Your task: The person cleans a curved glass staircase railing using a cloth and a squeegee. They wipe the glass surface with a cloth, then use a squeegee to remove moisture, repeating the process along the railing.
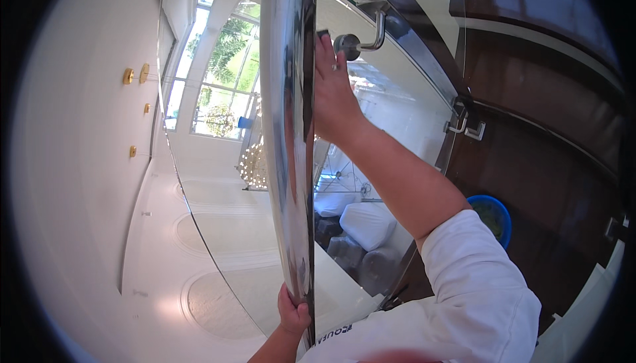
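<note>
A polished metal handrail [290, 114] runs from top to bottom of the view beside a clear glass panel [189, 212]. Low in the picture, my left hand [294, 311] is wrapped around the rail's near end. My right hand [335, 87], with a ring on one finger, reaches across on the other side of the rail. Its fingers point up the view and rest close to a round metal glass fixing [347, 47] with a bent bracket arm. The rail hides part of that hand, and whether something is under the fingers is unclear. A small dark piece [323, 33] shows at the fingertips.
Dark wooden stair treads [521, 174] line the right side, carrying a blue basin [507, 219] with something green inside. Another bracket [475, 131] joins the glass edge. Beyond the glass appear a beaded chandelier [254, 167], windows [231, 60] and white-covered items [367, 224].
</note>
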A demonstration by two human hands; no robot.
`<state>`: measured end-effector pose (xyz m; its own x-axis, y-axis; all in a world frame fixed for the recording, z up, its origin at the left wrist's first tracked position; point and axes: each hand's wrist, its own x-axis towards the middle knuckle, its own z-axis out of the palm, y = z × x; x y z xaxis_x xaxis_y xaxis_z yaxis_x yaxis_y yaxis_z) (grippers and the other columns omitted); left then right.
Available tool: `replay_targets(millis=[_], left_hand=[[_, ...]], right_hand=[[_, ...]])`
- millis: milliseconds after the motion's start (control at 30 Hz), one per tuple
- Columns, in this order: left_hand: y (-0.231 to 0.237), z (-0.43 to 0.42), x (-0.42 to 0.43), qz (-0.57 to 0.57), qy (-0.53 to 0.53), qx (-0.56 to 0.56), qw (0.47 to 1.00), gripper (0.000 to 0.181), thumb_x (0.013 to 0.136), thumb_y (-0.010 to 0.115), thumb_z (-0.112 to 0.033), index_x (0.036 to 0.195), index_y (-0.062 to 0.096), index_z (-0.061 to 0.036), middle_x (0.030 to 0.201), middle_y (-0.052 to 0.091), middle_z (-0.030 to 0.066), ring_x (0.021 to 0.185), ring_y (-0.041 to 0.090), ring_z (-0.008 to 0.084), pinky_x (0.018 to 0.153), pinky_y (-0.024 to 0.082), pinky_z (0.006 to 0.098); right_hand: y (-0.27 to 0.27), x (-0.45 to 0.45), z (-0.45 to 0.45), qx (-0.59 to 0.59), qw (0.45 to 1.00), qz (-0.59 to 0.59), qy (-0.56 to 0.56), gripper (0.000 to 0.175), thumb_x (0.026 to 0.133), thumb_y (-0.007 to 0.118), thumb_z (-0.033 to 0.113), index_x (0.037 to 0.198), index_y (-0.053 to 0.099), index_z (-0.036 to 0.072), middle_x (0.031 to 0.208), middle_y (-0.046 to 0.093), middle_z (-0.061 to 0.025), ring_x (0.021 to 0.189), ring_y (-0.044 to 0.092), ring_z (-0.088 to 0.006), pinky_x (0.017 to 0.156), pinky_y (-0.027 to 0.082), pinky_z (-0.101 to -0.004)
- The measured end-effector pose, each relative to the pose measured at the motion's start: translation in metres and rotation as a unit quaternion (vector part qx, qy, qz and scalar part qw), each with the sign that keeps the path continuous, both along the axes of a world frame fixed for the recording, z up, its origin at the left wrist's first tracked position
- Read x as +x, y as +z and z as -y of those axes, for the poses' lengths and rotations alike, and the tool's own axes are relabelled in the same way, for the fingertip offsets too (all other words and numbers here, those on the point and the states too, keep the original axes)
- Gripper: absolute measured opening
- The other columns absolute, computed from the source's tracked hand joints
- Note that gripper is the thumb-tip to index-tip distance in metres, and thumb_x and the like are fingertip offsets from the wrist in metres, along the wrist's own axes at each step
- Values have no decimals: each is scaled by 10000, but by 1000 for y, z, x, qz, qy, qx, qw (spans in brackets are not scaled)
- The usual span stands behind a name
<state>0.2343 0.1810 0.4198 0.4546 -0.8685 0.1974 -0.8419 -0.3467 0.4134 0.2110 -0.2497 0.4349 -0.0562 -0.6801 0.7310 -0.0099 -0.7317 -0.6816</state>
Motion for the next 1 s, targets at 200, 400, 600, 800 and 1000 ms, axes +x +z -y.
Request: replay_targets(millis=[200,400,600,800,1000], left_hand=[[7,-3,-6,-3,38,75,996,766,872,434,-496,1271,277,139,1095,518,233,951,558,319,805,447,392],[-6,1,-2,-172,37,-30,984,856,849,513,-543,1356,141,38,1325,359,139,1194,393,211,1002,318,361],[-1,-5,2,-59,13,34,998,782,875,435,-562,1366,175,-11,1364,320,141,1183,424,235,993,346,387],[1,-7,5,38,-15,50,998,738,908,335,-559,1391,165,-29,1378,288,143,1157,453,259,956,392,422],[7,8,5,85,-20,83,993,689,925,245,-560,1361,273,-27,1259,408,153,1068,493,256,893,411,403]], right_hand=[[-2,18,39,88,995,43,-14,518,905,399,211,1345,301,-44,1427,244,-230,1342,191,-375,1079,179,-493],[-126,24,-116,-33,994,1,108,550,783,594,228,1299,437,119,1447,258,-159,1356,189,-359,1031,197,-577],[-355,33,-111,510,852,82,84,520,965,339,292,1420,222,69,1486,125,-189,1381,121,-309,1089,75,-507],[-314,36,-127,452,882,120,53,444,948,364,140,1359,313,-21,1443,217,-236,1349,203,-350,1094,190,-356],[-249,6,-195,96,979,-58,172,452,721,578,42,1168,528,78,1310,437,-153,1216,406,-341,975,365,-456]])
